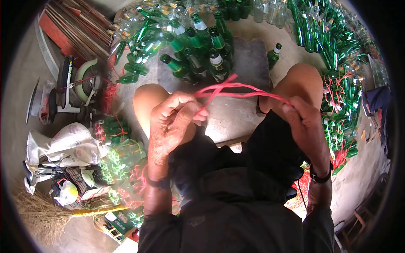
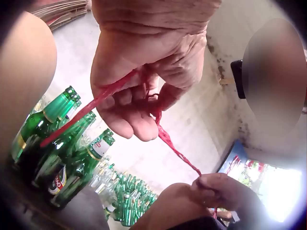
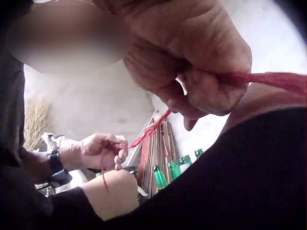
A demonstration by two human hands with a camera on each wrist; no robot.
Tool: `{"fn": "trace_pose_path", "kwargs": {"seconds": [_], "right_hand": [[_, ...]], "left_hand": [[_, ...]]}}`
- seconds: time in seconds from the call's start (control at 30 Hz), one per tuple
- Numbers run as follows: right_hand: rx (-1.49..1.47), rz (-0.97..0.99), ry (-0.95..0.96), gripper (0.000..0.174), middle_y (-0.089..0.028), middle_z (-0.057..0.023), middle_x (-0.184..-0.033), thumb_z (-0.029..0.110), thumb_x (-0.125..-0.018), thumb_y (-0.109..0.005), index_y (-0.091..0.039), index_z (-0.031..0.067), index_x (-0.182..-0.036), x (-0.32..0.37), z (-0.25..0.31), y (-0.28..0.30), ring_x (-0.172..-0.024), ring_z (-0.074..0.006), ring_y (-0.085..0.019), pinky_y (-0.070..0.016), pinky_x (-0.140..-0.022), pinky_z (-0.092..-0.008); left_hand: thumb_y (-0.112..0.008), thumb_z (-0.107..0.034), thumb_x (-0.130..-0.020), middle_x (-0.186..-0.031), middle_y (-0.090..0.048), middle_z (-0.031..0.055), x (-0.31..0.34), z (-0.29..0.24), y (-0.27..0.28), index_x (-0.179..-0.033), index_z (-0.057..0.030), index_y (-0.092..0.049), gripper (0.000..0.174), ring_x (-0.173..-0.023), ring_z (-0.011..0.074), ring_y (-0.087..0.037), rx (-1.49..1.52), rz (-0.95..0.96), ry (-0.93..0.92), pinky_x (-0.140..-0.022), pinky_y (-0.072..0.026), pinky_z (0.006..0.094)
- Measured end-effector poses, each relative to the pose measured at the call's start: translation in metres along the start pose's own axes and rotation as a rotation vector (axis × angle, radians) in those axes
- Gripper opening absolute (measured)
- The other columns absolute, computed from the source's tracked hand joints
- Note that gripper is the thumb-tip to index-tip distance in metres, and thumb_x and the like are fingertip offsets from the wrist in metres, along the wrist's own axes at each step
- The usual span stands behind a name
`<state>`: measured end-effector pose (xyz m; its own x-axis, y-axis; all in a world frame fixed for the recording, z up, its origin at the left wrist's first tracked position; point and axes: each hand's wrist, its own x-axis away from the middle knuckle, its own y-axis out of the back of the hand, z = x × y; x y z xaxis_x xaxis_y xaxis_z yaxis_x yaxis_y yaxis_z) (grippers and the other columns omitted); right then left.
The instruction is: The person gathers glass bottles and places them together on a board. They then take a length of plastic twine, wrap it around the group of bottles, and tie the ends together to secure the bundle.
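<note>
A red plastic string (image 1: pixel 240 86) spans the space between both hands, above the lap. My left hand (image 1: pixel 173 120) pinches one end between thumb and fingers, and a loose tail (image 2: pixel 91 106) sticks out past it. The right hand (image 1: pixel 303 120) grips the other end with thumb pressed on curled fingers. In the right wrist view more red string (image 3: pixel 276 80) leads away from that fist. Just beyond the left hand, a cluster of green bottles (image 1: pixel 196 46) stands upright on a dark board (image 1: pixel 249 55).
One green bottle (image 1: pixel 274 56) stands alone right of the board. Many more bottles (image 1: pixel 333 46) crowd the floor at the far right. Wooden strips (image 1: pixel 80 36) and a fan (image 1: pixel 86 78) lie at the left, near a white sack (image 1: pixel 71 143) and a straw broom (image 1: pixel 40 215).
</note>
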<state>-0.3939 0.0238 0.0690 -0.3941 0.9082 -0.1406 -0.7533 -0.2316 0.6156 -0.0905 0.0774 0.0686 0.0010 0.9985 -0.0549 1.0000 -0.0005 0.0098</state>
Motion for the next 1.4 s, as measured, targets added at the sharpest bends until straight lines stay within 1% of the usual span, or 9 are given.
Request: {"fn": "trace_pose_path", "kwargs": {"seconds": [0.2, 0.53, 0.73, 0.93, 1.03, 1.1, 1.17, 1.27, 1.4], "right_hand": [[-0.167, 0.018, -0.117, 0.016, -0.055, -0.0014, -0.075, 0.013, -0.099, -0.057, -0.06, -0.0023, -0.095, 0.001, 0.007, 0.035, -0.072, -0.007, -0.046, -0.0411, -0.067, -0.0232], [-0.173, -0.107, -0.157, 0.022, -0.049, 0.0047, -0.076, 0.019, -0.1, -0.057, -0.059, 0.0, -0.089, 0.003, -0.004, 0.053, -0.069, -0.0027, -0.038, -0.0312, -0.061, -0.0198], [-0.14, -0.113, -0.148, 0.022, -0.048, 0.0048, -0.075, 0.019, -0.1, -0.057, -0.059, -0.0001, -0.088, 0.004, 0.005, 0.051, -0.068, -0.0032, -0.038, -0.0316, -0.061, -0.0203], [-0.19, -0.098, -0.137, 0.018, -0.049, 0.0042, -0.073, 0.014, -0.098, -0.058, -0.059, -0.0008, -0.087, 0.007, 0.015, 0.045, -0.067, -0.0038, -0.039, -0.0332, -0.06, -0.0214], [-0.162, -0.085, -0.107, 0.014, -0.05, 0.001, -0.07, 0.008, -0.096, -0.059, -0.059, -0.0016, -0.087, 0.006, 0.022, 0.033, -0.066, -0.0059, -0.041, -0.0352, -0.058, -0.0236], [-0.183, 0.023, -0.028, 0.012, -0.052, -0.0047, -0.069, 0.005, -0.094, -0.06, -0.059, -0.0021, -0.085, 0.004, 0.02, 0.022, -0.063, -0.0105, -0.046, -0.0381, -0.058, -0.0263], [-0.129, 0.049, 0.046, 0.007, -0.054, -0.011, -0.069, 0.003, -0.092, -0.061, -0.06, -0.0015, -0.086, 0.001, 0.025, 0.011, -0.06, -0.0195, -0.052, -0.0416, -0.057, -0.031], [-0.103, 0.195, 0.2, 0.003, -0.058, -0.0167, -0.074, 0.002, -0.089, -0.06, -0.059, -0.0003, -0.09, -0.006, 0.032, -0.003, -0.064, -0.036, -0.059, -0.0452, -0.057, -0.0402], [-0.102, 0.146, 0.246, 0.006, -0.059, -0.0176, -0.075, 0.005, -0.09, -0.061, -0.058, 0.0008, -0.087, -0.015, 0.038, -0.012, -0.067, -0.0362, -0.061, -0.0455, -0.056, -0.0401]], "left_hand": [[-0.047, 0.01, -0.096, -0.097, -0.065, 0.0093, 0.002, 0.018, -0.001, -0.106, 0.0027, -0.059, 0.018, -0.091, 0.0144, -0.064, -0.168, -0.01, 0.083, -0.084, -0.0528, 0.0284], [-0.047, 0.006, -0.095, -0.089, -0.066, 0.0051, 0.006, 0.045, -0.008, -0.109, -0.0018, -0.061, 0.022, -0.081, 0.0082, -0.059, -0.127, -0.092, 0.13, -0.07, -0.0491, 0.0231], [-0.055, 0.002, -0.089, -0.092, -0.068, 0.0137, 0.002, 0.048, -0.005, -0.101, 0.0002, -0.065, 0.016, -0.081, 0.0226, -0.066, -0.586, -0.064, 0.179, -0.074, -0.0525, 0.0303], [-0.054, 0.005, -0.084, -0.115, -0.061, 0.0203, 0.0, 0.053, -0.004, -0.121, -0.0005, -0.056, 0.038, -0.088, 0.0334, -0.066, -0.932, 0.022, -0.148, -0.078, -0.0529, 0.0361], [-0.052, 0.008, -0.081, -0.13, -0.054, 0.0202, -0.002, 0.035, -0.013, -0.129, -0.0026, -0.052, 0.049, -0.101, 0.0308, -0.064, -1.016, -0.009, -0.195, -0.083, -0.0515, 0.0369], [-0.056, 0.002, -0.082, -0.131, -0.054, 0.021, -0.002, 0.015, -0.028, -0.132, -0.0022, -0.05, 0.051, -0.124, 0.0378, -0.051, -0.585, -0.019, -0.144, -0.103, -0.0431, 0.0397], [-0.056, 0.004, -0.087, -0.139, -0.049, 0.0167, -0.004, 0.002, -0.048, -0.136, 0.0011, -0.047, 0.05, -0.133, 0.0275, -0.044, -0.347, 0.1, -0.204, -0.112, -0.0323, 0.0364], [-0.06, -0.012, -0.093, -0.131, -0.054, 0.0165, -0.002, -0.014, -0.077, -0.135, 0.0025, -0.047, 0.046, -0.124, 0.0246, -0.051, -0.247, 0.245, -0.192, -0.104, -0.0392, 0.0346], [-0.061, -0.01, -0.095, -0.1, -0.065, 0.0148, 0.006, 0.009, -0.086, -0.121, 0.0001, -0.056, 0.029, -0.092, 0.0259, -0.066, -0.115, 0.302, -0.035, -0.077, -0.0521, 0.0311]]}}
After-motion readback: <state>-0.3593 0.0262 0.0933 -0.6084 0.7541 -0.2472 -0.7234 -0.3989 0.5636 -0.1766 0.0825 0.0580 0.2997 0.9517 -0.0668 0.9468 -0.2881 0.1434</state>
